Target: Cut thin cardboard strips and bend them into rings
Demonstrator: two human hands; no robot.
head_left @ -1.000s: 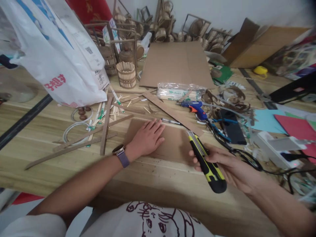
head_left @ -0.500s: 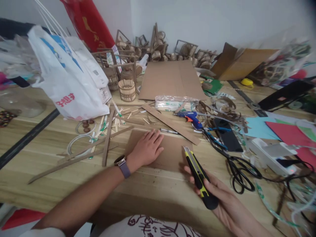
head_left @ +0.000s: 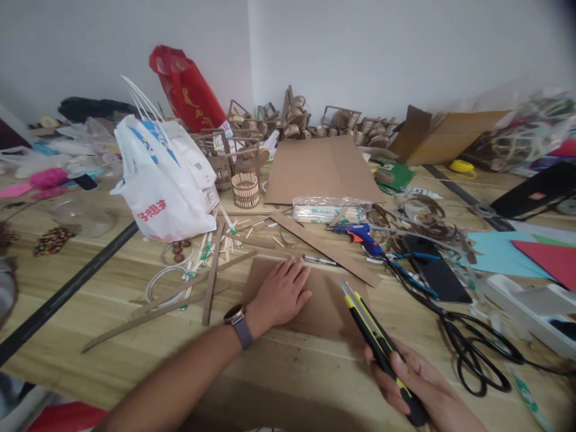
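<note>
My left hand lies flat on a brown cardboard piece, its fingers stretched out and a watch on the wrist. In my right hand is a black and yellow utility knife, with the tip of its blade showing and pointing away from me. The knife is over the right end of the cardboard; whether it touches cannot be told. Just beyond the cardboard lie a pen and a long cardboard strip.
Beyond lie a blue glue gun, a packet of sticks and a large cardboard sheet. Scissors and a phone are on the right. Thin strips, a white bag and a small basket stand or lie leftward.
The camera view has tilted up and shifted left, so things appear lower and further right. My right hand has drawn slightly back with the knife. My left hand stays flat on the cardboard.
</note>
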